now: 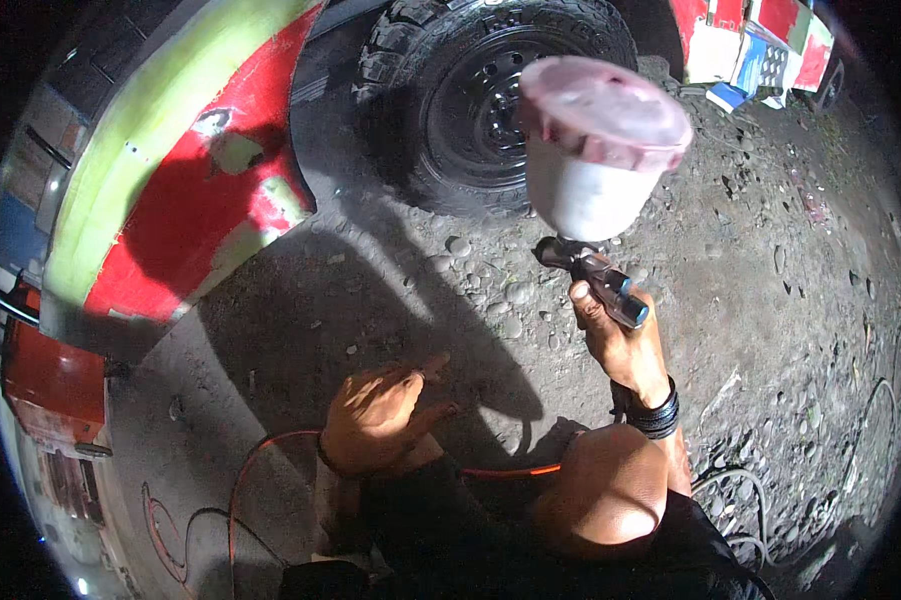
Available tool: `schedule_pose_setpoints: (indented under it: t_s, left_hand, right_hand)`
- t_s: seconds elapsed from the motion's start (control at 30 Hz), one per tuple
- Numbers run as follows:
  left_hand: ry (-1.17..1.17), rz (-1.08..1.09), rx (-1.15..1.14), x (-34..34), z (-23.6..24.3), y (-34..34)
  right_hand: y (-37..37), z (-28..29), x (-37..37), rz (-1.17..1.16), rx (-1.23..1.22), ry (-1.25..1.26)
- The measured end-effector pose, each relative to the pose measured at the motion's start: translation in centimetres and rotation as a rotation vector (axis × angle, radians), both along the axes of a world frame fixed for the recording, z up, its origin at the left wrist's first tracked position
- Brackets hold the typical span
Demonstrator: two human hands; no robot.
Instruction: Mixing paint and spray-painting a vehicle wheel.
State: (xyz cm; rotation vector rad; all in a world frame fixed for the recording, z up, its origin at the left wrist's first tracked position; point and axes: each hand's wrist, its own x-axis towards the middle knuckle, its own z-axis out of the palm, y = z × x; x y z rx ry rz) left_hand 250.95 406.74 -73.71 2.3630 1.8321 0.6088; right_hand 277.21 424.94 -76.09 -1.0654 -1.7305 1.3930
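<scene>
My right hand (pixel 620 340) is closed around the grip of a paint spray gun (pixel 592 275) and holds it up over the ground. On top of the gun stands a white paint cup (pixel 590 195), its lid smeared with pinkish red paint. Nothing shows in my left hand (pixel 375 415), which hovers low at the centre with thumb and fingers apart, partly in shadow. Ahead and to the left of both hands is a vehicle body panel (pixel 185 215) in red and pale green, with bare patches and a dark shadow across it.
A black wheel with a knobbly tyre (pixel 395 95) stands behind the cup. An orange hose (pixel 255 455) crosses the ground by my left arm, and a grey hose (pixel 760 500) lies right. Stony ground (pixel 730 290) spreads around. A red box-shaped object (pixel 55 375) sits far left.
</scene>
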Motion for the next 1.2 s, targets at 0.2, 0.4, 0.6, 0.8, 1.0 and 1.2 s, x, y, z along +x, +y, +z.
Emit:
schedule_pose_setpoints:
  t_s: [0.2, 0.4, 0.6, 0.8, 1.0, 1.2]
  left_hand:
    - [0.041, 0.023, 0.029, -0.1, 0.5, -0.4]
    - [0.048, 0.036, -0.024, -0.3, 0.9, -1.0]
    - [0.030, 0.033, -0.079, 0.0, 0.8, -0.4]
    - [0.065, 0.048, -0.060, -0.2, 0.9, -1.1]
    - [0.016, 0.033, -0.046, 0.1, 1.2, -0.8]
    - [0.067, 0.050, 0.047, 0.0, 1.6, -1.5]
  right_hand:
    - [0.2, 0.1, 0.3, -0.017, -0.071, 0.110]
    - [1.8, -5.7, 1.8, -0.196, 0.144, -0.060]
    - [3.0, -8.8, 4.2, -0.398, 0.258, -0.042]
    - [1.4, -5.4, 2.2, -0.351, 0.032, -0.202]
    - [-0.7, -2.2, -0.9, -0.025, 0.032, -0.086]
    - [-1.6, 5.4, -2.6, 0.083, 0.139, 0.171]
